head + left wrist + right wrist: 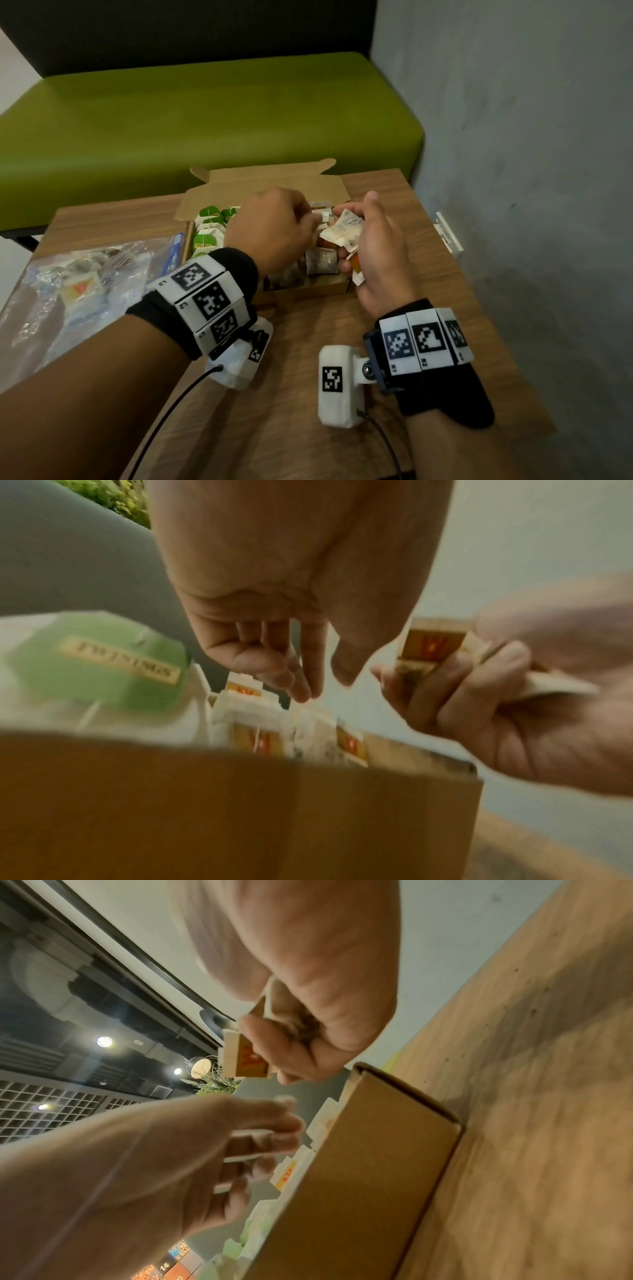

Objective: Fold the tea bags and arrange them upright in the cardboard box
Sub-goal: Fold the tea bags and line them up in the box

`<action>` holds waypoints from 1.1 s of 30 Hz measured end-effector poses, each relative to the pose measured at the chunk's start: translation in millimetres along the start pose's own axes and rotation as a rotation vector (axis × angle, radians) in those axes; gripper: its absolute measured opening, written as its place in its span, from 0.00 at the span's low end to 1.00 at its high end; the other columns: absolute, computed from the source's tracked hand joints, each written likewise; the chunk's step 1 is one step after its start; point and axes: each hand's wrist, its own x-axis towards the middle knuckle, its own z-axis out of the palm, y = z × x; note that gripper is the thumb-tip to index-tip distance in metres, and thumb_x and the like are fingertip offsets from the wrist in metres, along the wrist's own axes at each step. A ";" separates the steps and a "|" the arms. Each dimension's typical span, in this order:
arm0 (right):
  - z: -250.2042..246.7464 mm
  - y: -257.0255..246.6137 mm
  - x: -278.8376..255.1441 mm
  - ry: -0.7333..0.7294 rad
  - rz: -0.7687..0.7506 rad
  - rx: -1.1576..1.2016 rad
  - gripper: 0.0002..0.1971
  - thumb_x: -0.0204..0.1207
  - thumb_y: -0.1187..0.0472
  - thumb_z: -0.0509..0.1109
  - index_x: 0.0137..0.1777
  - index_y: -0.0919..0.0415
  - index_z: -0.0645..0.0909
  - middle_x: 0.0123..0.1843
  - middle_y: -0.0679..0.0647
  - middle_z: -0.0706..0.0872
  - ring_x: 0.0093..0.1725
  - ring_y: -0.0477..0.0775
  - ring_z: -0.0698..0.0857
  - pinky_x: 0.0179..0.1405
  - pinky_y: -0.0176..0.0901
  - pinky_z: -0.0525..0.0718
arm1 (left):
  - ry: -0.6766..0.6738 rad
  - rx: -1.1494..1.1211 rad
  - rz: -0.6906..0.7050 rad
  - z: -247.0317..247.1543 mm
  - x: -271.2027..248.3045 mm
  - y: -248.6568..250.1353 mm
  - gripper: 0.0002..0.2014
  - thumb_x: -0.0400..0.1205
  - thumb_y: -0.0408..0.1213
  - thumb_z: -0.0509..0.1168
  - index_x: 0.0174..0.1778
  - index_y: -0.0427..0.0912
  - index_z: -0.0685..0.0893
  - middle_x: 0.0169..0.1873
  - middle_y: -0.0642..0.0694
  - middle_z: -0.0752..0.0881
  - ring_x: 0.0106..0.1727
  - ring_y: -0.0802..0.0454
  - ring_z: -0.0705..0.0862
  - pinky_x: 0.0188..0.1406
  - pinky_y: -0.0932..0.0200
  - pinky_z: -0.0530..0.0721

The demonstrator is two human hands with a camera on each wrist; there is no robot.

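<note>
Right hand [373, 250] clenched round several tea bags [344, 229] above the box [325, 289]. Left hand [270, 229] beside, fingers [301, 674] loosely extended, holding nothing, over upright bags [205, 236].

I'm in a café or office lounge — green bench seat [205, 113], small wooden table [308, 342]. Overhead, an exposed dark ceiling [51, 988] — spotlights [104, 1041].

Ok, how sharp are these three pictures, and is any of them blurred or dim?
Head view: dim but mostly sharp, the cardboard box and both wrist bands clear; wide-angle bending at the edges. Left wrist view: motion blur, the green tea bag tag soft yet just readable. Right wrist view: the left hand smeared by blur, the right hand clearer, with bright lamps behind.
</note>
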 end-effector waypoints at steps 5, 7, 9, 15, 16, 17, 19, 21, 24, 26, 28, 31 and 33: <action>2.2 -2.1 -1.5 -0.019 -0.012 0.090 0.32 0.89 0.36 0.44 0.46 0.55 0.85 0.42 0.57 0.92 0.37 0.52 0.88 0.17 0.35 0.75 | -0.222 -0.471 -0.141 -26.7 -7.4 15.3 0.21 0.81 0.63 0.62 0.50 0.50 0.86 0.39 0.52 0.91 0.35 0.58 0.86 0.32 0.60 0.81; 3.7 -2.1 -2.4 -0.029 -0.007 0.090 0.32 0.89 0.36 0.44 0.49 0.56 0.85 0.40 0.55 0.91 0.35 0.51 0.88 0.17 0.35 0.75 | -0.356 -0.506 -0.116 -30.0 -10.1 15.3 0.15 0.78 0.53 0.73 0.53 0.48 0.85 0.37 0.50 0.91 0.32 0.58 0.85 0.29 0.62 0.79; 4.5 -0.4 -1.7 -0.045 0.010 0.067 0.31 0.89 0.35 0.46 0.54 0.56 0.85 0.43 0.56 0.91 0.35 0.51 0.87 0.17 0.36 0.75 | -0.389 -0.568 -0.108 -29.9 -10.2 11.6 0.14 0.76 0.39 0.77 0.56 0.43 0.85 0.33 0.48 0.89 0.30 0.58 0.84 0.25 0.66 0.76; 3.1 0.0 0.4 -0.076 0.024 0.051 0.22 0.90 0.42 0.55 0.50 0.56 0.83 0.41 0.57 0.84 0.24 0.45 0.76 0.15 0.37 0.70 | -0.082 -0.521 0.037 -40.3 -8.2 -1.6 0.06 0.77 0.30 0.75 0.44 0.46 0.89 0.37 0.53 0.89 0.30 0.67 0.82 0.28 0.71 0.77; 2.4 -1.9 -0.1 -0.095 0.037 0.070 0.21 0.90 0.42 0.55 0.49 0.56 0.82 0.40 0.56 0.84 0.24 0.45 0.76 0.15 0.36 0.69 | -0.040 -0.497 0.076 -42.4 -8.4 -3.0 0.06 0.78 0.30 0.74 0.42 0.47 0.90 0.36 0.54 0.89 0.31 0.68 0.84 0.30 0.70 0.79; 1.5 -3.0 0.1 -0.121 0.055 0.089 0.22 0.89 0.42 0.55 0.49 0.57 0.82 0.39 0.55 0.83 0.23 0.44 0.75 0.14 0.36 0.68 | 0.001 -0.474 0.107 -44.5 -8.5 -4.5 0.07 0.78 0.30 0.74 0.42 0.48 0.90 0.36 0.56 0.90 0.33 0.67 0.85 0.32 0.67 0.81; -0.6 -4.8 -1.0 -0.203 0.097 0.132 0.23 0.88 0.40 0.57 0.54 0.60 0.83 0.38 0.52 0.85 0.23 0.43 0.74 0.14 0.34 0.67 | 0.066 -0.439 0.162 -47.9 -7.2 -7.6 0.08 0.77 0.29 0.74 0.41 0.49 0.90 0.41 0.56 0.90 0.41 0.62 0.89 0.41 0.58 0.88; -2.1 -4.2 -2.3 -0.288 0.116 0.156 0.23 0.86 0.41 0.62 0.61 0.62 0.82 0.38 0.50 0.86 0.23 0.42 0.73 0.13 0.32 0.65 | 0.100 -0.388 0.225 -49.2 -7.1 -9.2 0.11 0.77 0.28 0.74 0.38 0.52 0.90 0.47 0.54 0.89 0.49 0.57 0.88 0.49 0.51 0.90; -2.8 -0.3 -3.1 -0.345 0.098 0.104 0.15 0.84 0.51 0.70 0.63 0.61 0.82 0.46 0.53 0.83 0.25 0.41 0.73 0.14 0.30 0.66 | 0.118 -0.374 0.281 -46.5 -8.3 -9.7 0.16 0.77 0.25 0.72 0.36 0.55 0.88 0.48 0.53 0.88 0.50 0.56 0.87 0.49 0.49 0.90; -2.5 2.0 -3.9 -0.372 0.082 0.047 0.11 0.83 0.55 0.72 0.61 0.58 0.82 0.47 0.52 0.84 0.26 0.41 0.73 0.15 0.30 0.67 | 0.136 -0.426 0.266 -44.9 -8.5 -11.5 0.17 0.77 0.22 0.70 0.36 0.53 0.89 0.47 0.52 0.88 0.49 0.54 0.88 0.49 0.46 0.89; -2.2 3.2 -4.9 -0.396 0.063 -0.005 0.09 0.83 0.57 0.71 0.60 0.57 0.83 0.46 0.52 0.87 0.26 0.41 0.73 0.15 0.30 0.67 | 0.157 -0.457 0.243 -44.0 -7.4 -14.3 0.16 0.77 0.22 0.69 0.37 0.51 0.89 0.46 0.51 0.89 0.49 0.52 0.89 0.49 0.42 0.89; -1.8 3.1 -6.0 -0.384 0.000 -0.026 0.04 0.85 0.61 0.70 0.56 0.58 0.85 0.42 0.50 0.87 0.26 0.41 0.73 0.17 0.29 0.68 | 0.125 -0.486 0.191 -44.5 -8.5 -13.3 0.16 0.79 0.24 0.68 0.42 0.53 0.91 0.44 0.51 0.91 0.45 0.46 0.89 0.44 0.41 0.90; -1.7 3.1 -5.7 -0.350 -0.054 -0.035 0.06 0.85 0.60 0.69 0.58 0.58 0.86 0.41 0.50 0.86 0.26 0.41 0.73 0.17 0.30 0.70 | 0.097 -0.604 0.115 -46.2 -10.2 -9.8 0.16 0.83 0.27 0.65 0.50 0.55 0.90 0.46 0.52 0.92 0.45 0.45 0.90 0.41 0.44 0.91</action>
